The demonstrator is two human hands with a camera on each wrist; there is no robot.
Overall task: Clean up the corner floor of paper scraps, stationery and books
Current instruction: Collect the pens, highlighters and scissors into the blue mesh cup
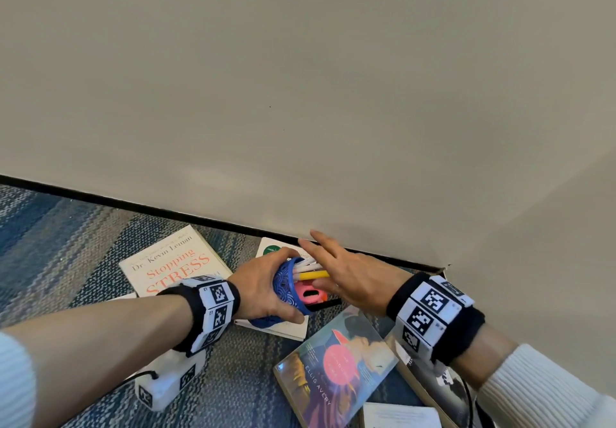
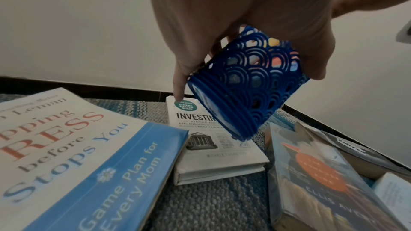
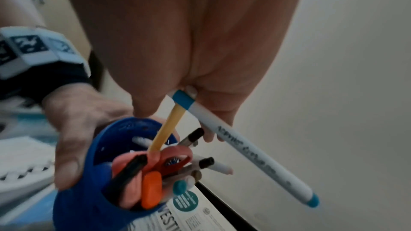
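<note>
A: What is hidden or hard to read here?

B: The pen holder [image 1: 286, 291], blue with a cut-out wave pattern, is half covered by the left hand [image 1: 266, 289], whose fingers and thumb are curled round its wall. It is held tilted, its mouth turned toward the right hand [image 1: 346, 281]. In the head view only some white pens, a yellow pencil [image 1: 311, 275] and pink scissors [image 1: 311, 296] can be seen at the mouth. The lower part of the white book [image 1: 276, 250] under the holder is covered by it.

A: And the right hand?

B: Its fingers are seen stretched out over the mouth of the holder. In the right wrist view a white marker [image 3: 249, 148] with blue ends is seen just under the fingers, but whether it is pinched cannot be told, since the contact is hidden by the palm.

A: How is the surface described?

B: A carpet [image 1: 66, 244] in blue and grey stripes is met by a plain pale wall [image 1: 300, 94] with a black skirting strip [image 1: 166, 210]. The corner of the floor lies at the right.

A: What else is lying around?

B: A book titled "Stopping Stress" [image 1: 173, 264] is lying near the skirting, left of the holder. A colourful paperback [image 1: 336, 364] is lying nearer to the person, under the right wrist, and a dark book [image 1: 443, 384] is partly covered by that wrist. A printed paper sheet [image 1: 400, 416] is cut off at the lower edge
</note>
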